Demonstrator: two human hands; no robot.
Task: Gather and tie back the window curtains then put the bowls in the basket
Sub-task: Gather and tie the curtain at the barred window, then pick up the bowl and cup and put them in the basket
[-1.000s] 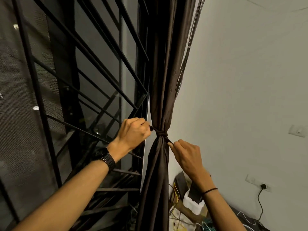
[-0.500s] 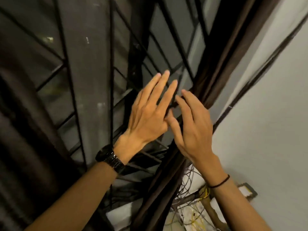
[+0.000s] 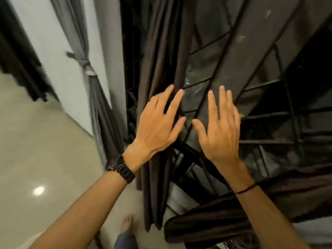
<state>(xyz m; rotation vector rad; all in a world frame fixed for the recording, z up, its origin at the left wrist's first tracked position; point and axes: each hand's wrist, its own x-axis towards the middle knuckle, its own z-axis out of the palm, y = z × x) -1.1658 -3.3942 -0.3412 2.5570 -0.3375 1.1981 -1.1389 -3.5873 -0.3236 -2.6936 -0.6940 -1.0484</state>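
Observation:
A dark brown curtain [image 3: 161, 56] hangs loose in long folds down the middle of the head view, in front of a window with a black metal grille [image 3: 265, 115]. My left hand [image 3: 158, 123], with a black watch on the wrist, is open with spread fingers right at the curtain's right edge. My right hand [image 3: 221, 128] is open beside it, fingers straight, in front of the grille and holding nothing. Left of them a grey curtain [image 3: 91, 81] is gathered and tied with a band. No bowls or basket are in view.
A white wall [image 3: 59, 56] stands behind the grey curtain and a glossy beige floor [image 3: 45, 150] spreads at the left. More brown fabric [image 3: 224, 216] is bunched low at the right. My bare foot [image 3: 126, 224] shows at the bottom.
The view has swung left, away from the tied brown curtain by the right wall. Both hands have let go of the tie, opened and moved to a loose brown curtain.

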